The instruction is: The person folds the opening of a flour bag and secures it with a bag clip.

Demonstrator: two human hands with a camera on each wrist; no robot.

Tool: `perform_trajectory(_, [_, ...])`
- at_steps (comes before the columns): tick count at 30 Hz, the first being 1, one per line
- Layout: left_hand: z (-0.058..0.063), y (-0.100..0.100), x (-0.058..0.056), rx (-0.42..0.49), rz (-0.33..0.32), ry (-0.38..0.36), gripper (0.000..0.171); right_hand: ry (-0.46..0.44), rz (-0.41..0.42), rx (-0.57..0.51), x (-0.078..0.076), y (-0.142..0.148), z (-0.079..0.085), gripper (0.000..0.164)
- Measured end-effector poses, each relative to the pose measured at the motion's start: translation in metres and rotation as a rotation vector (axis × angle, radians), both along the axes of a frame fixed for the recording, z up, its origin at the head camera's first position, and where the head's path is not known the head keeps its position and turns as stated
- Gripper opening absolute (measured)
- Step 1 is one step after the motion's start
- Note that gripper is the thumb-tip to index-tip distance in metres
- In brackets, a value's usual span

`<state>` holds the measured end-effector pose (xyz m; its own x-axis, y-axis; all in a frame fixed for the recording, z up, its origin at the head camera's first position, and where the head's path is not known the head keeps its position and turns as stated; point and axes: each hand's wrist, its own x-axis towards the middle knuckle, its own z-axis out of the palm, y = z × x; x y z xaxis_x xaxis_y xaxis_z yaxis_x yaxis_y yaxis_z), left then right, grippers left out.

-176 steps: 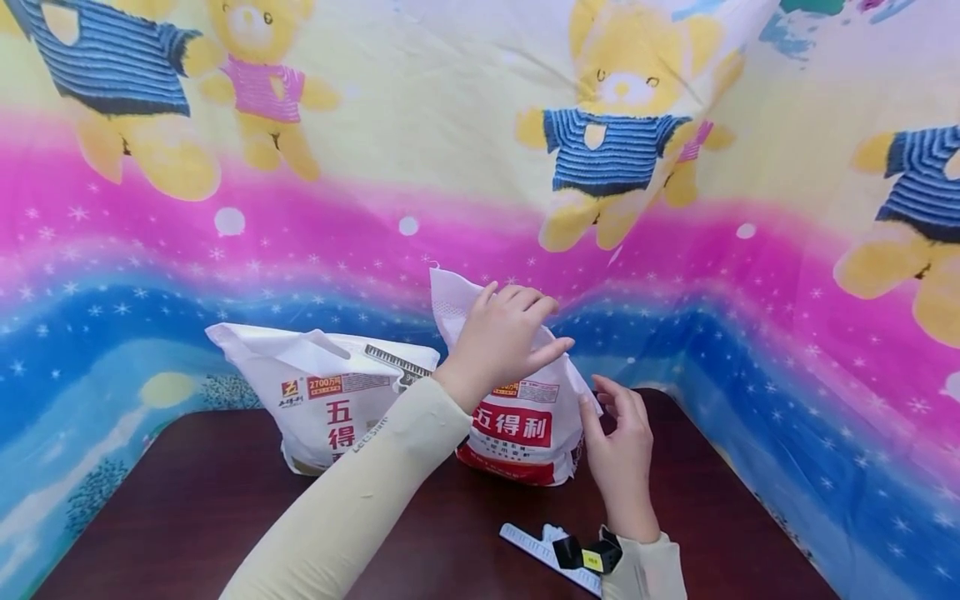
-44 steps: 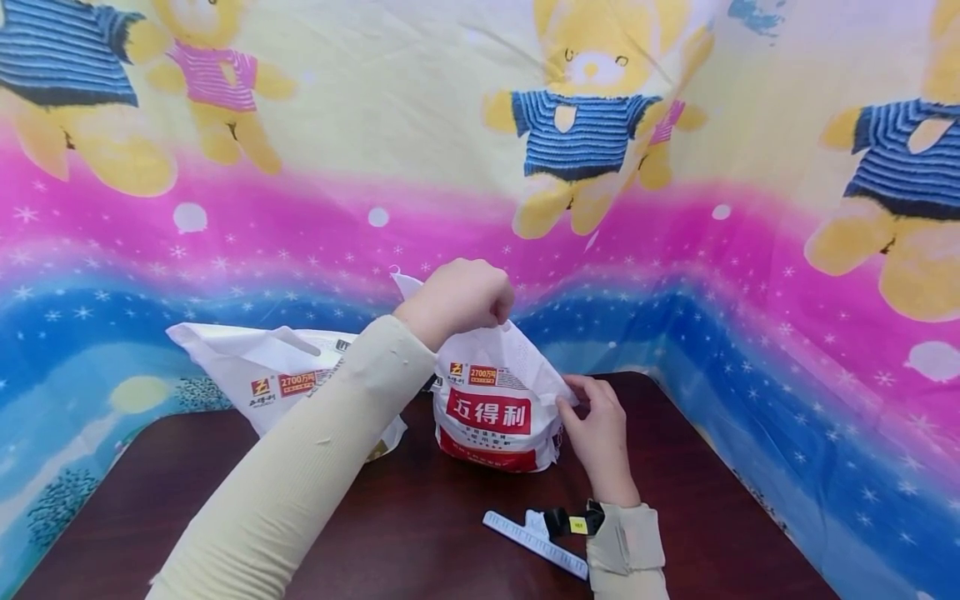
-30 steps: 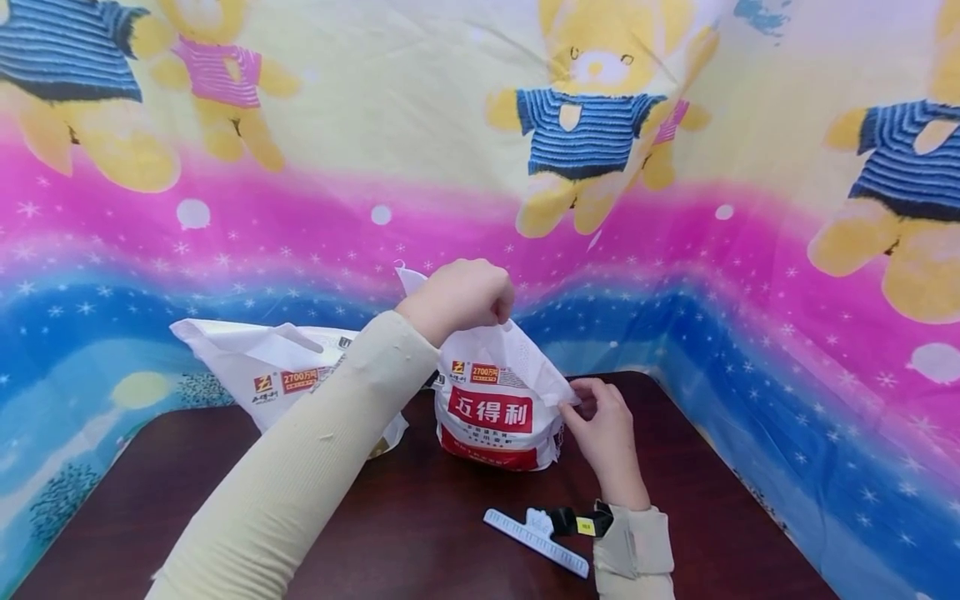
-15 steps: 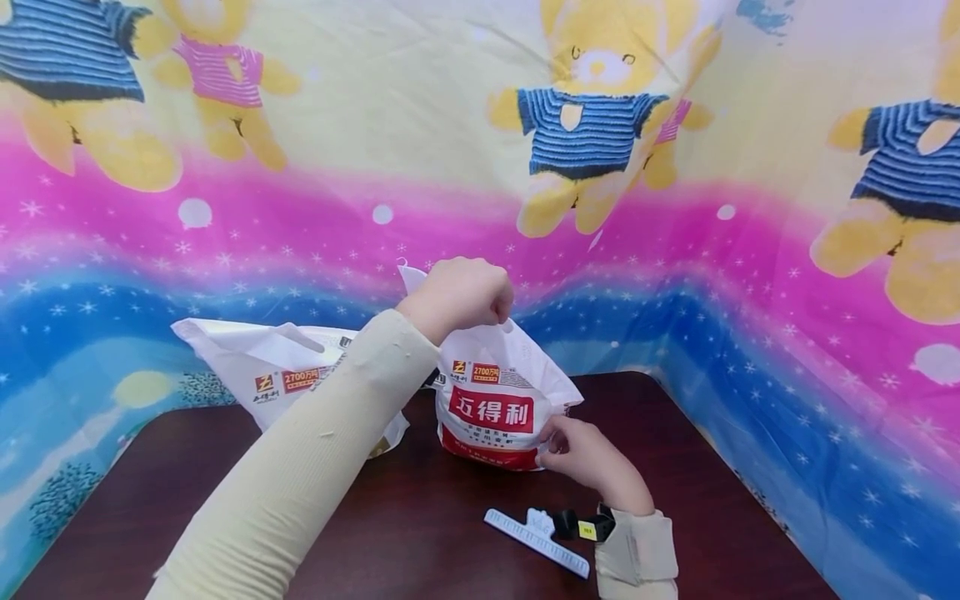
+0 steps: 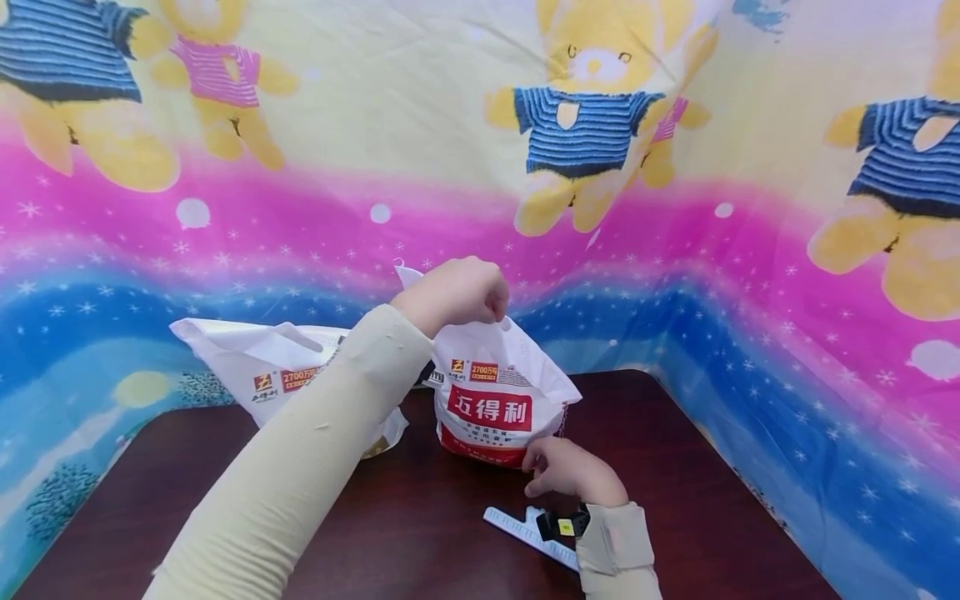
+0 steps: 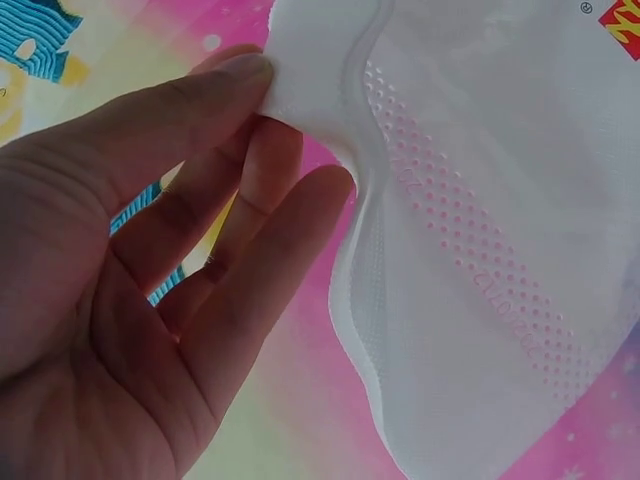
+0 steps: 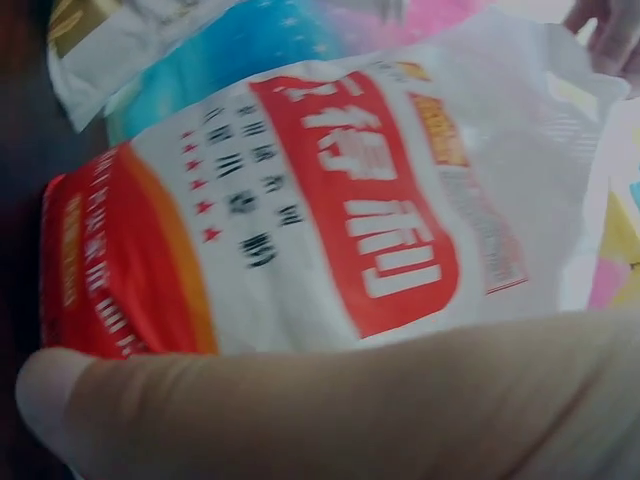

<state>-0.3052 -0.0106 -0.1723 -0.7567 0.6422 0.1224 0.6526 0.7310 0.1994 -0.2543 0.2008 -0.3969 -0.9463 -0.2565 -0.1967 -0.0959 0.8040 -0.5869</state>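
Observation:
A white-and-red flour bag point(image 5: 491, 408) stands upright at the middle of the table. My left hand point(image 5: 459, 292) pinches its top edge between thumb and fingers; in the left wrist view the thumb point(image 6: 190, 110) presses the white seam. Beside the bag's lower right corner is my right hand point(image 5: 573, 473), fingers loosely bent with nothing between them. Whether its fingertips touch the bag, I cannot tell. In the right wrist view its thumb point(image 7: 250, 420) crosses in front of the bag. A pale blue-white sealing clip point(image 5: 521, 527) lies just below that hand, partly hidden by the wrist strap.
Left of the bag, a second white flour bag point(image 5: 262, 379) stands mostly behind my left forearm point(image 5: 300, 458). The dark brown table point(image 5: 697, 517) has cartoon-bear cloth point(image 5: 420, 125) hanging behind and on both sides.
Earlier my left hand was spread over the bag's top; it now pinches the edge. My right hand has left the bag's upper right corner and moved down toward the table.

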Motion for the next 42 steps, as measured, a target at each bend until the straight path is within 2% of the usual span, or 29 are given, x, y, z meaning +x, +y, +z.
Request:
perform_trajectory(8, [-0.001, 0.0, -0.002, 0.0, 0.002, -0.004, 0.015, -0.174, -0.062, 0.025, 0.0, 0.001, -0.009, 0.023])
perform_trajectory(11, [-0.001, 0.0, -0.002, 0.0, 0.006, -0.005, 0.015, -0.204, -0.058, 0.016, -0.001, 0.002, -0.012, 0.02])
perform_trajectory(17, [-0.001, -0.001, 0.0, 0.006, 0.014, -0.002, 0.015, -0.213, -0.025, 0.04, -0.002, 0.002, -0.017, 0.014])
perform_trajectory(27, [-0.004, -0.002, -0.004, 0.011, 0.001, 0.011, 0.012, -0.211, -0.03, 0.09, -0.006, 0.001, -0.024, 0.015])
perform_trajectory(42, [-0.004, -0.001, -0.003, 0.008, -0.007, 0.022, 0.013, -0.192, -0.001, 0.069, -0.008, 0.003, -0.023, 0.017])
